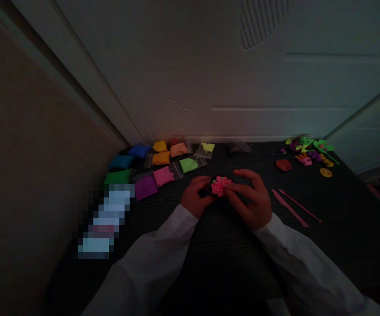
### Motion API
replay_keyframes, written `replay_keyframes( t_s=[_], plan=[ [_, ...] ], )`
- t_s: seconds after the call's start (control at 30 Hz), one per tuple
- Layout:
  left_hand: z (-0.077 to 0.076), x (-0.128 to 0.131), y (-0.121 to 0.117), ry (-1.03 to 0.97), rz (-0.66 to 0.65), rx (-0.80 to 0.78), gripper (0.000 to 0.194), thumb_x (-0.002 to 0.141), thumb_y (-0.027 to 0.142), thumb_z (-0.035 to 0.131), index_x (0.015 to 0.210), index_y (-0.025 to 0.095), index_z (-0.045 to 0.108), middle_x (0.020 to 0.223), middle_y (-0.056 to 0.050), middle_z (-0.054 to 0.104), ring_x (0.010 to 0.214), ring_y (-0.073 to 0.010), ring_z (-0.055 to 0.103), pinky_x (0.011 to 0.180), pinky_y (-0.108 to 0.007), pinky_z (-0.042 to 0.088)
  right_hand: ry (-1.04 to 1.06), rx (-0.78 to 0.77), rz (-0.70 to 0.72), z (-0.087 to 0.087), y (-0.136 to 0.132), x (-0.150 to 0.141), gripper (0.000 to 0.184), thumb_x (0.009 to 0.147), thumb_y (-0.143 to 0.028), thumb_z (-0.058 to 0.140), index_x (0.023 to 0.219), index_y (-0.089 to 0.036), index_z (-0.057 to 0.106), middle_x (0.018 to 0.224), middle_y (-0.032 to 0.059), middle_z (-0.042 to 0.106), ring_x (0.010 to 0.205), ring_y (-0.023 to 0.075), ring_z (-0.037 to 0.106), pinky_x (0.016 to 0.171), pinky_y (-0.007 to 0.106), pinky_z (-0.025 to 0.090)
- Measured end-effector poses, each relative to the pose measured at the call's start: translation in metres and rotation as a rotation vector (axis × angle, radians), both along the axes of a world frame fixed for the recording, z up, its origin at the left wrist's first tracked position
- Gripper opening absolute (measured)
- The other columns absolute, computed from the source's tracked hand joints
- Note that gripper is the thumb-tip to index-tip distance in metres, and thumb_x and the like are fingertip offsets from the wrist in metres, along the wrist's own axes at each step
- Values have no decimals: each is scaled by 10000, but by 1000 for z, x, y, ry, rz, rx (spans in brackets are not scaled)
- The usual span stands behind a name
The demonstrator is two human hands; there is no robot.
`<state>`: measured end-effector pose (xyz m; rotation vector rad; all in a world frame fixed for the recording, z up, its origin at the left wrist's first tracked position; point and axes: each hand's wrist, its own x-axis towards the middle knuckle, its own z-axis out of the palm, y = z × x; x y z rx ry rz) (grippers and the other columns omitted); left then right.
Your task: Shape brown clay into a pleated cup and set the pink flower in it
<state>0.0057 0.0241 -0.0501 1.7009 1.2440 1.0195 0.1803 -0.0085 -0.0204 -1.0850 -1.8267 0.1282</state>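
Near the middle of the table is a cluster of small pink clay flowers (pixel 219 187) with bits of green, on a dark base that barely shows against the black surface. My left hand (pixel 196 196) grips it from the left side, fingers behind and thumb in front. From the right, my right hand (pixel 251 202) reaches in. Its thumb and index finger come together at the right edge of the pink flowers, while another finger stays raised behind. Whether a small separate piece sits between those fingertips is hidden.
Bags of coloured clay (pixel 145 187) lie at the left and back, beside a blurred bright screen (pixel 106 221). On the right are a pink clay knife (pixel 288 207), a thin pink tool (pixel 300 205), a reddish-brown lump (pixel 283 165) and several finished clay pieces (pixel 321 145). A white panel stands behind.
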Motion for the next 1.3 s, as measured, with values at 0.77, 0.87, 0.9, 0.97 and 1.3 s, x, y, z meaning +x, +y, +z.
replay_keyframes(
  t_s=[0.77, 0.87, 0.9, 0.97, 1.3],
  plan=[
    [5, -1, 1, 46, -13, 14, 195, 627, 160, 687, 805, 231, 722, 1003, -40, 680, 1030, -239, 572, 941, -419, 434, -11, -15, 3, 1, 0, -1, 187, 767, -185, 598, 925, -235, 686, 1100, 94, 569, 1011, 240, 564, 858, 453, 483],
    [4, -1, 1, 43, -12, 16, 194, 629, 161, 688, 809, 225, 721, 1003, -44, 682, 1033, -242, 570, 943, -420, 431, -19, -20, 11, 0, 1, -1, 190, 768, -187, 598, 929, -238, 685, 1100, 91, 571, 1012, 237, 563, 858, 447, 483],
    [4, -1, 1, 42, -12, 15, 193, 631, 160, 687, 810, 222, 720, 1002, -46, 682, 1031, -242, 571, 944, -421, 430, -20, -20, 10, 0, 1, -1, 191, 767, -185, 599, 929, -239, 684, 1099, 91, 570, 1011, 236, 562, 859, 447, 482],
    [3, -1, 1, 41, -8, 13, 206, 627, 151, 687, 821, 214, 715, 1002, -51, 679, 1028, -243, 572, 943, -420, 430, -19, -18, 7, 0, 1, -1, 193, 765, -179, 604, 933, -239, 678, 1096, 90, 568, 1009, 235, 559, 859, 448, 482],
    [2, 0, 0, 34, 0, -10, 247, 597, 130, 698, 838, 182, 703, 1011, -74, 668, 1022, -252, 572, 930, -415, 437, -26, -10, 14, 1, 0, -1, 197, 760, -167, 609, 944, -214, 665, 1095, 105, 562, 1011, 235, 557, 853, 439, 487]
  ],
)
